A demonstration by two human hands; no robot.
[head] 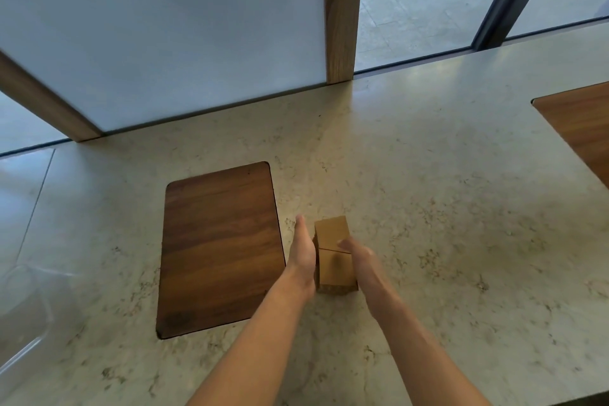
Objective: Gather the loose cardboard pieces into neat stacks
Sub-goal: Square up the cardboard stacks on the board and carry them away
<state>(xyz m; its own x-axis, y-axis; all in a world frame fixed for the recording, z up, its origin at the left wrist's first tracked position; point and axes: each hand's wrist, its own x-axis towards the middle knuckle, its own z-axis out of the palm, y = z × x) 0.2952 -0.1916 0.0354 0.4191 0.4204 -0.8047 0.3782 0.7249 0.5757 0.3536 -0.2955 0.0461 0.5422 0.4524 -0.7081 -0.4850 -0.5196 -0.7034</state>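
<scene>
Left hand (304, 252) is flat, fingers straight, pressed edge-on against the left side of the cardboard (334, 255). Right hand (357, 257) mirrors it on the right side, fingers straight and a bit motion-blurred; contact on that side looks likely but I can't confirm it. Neither hand is curled round anything, both are spread flat like bookends.

Cardboard sits on the surface (445, 191) at about 6 o'clock from frame centre, just right of the inset wooden board (220, 247), not touching it. It reads as two stacks butted end to end, far one at 12 o'clock from the near one, a seam between them. The far stack is twisted slightly clockwise relative to the near one. Can't count the pieces in either.

Step in hand, as I judge it: squaring up the sides.

How to do it well:
- Keep both palms vertical and parallel, squeeze evenly. Uneven push will skate the whole lot sideways on the smooth stone.
- Left hand already spans both stacks; right hand only covers the near one. Slide it toward 12 o'clock so the far stack gets trued too.
- After the sides, tap the 12 and 6 o'clock ends to close the seam or keep it straight.
- Light pressure only, too much may bow the pieces and pop the top ones up.

No loose pieces visible elsewhere, so this looks close to done. A second wooden inset (580, 129) sits at 3 o'clock, well apart.
</scene>
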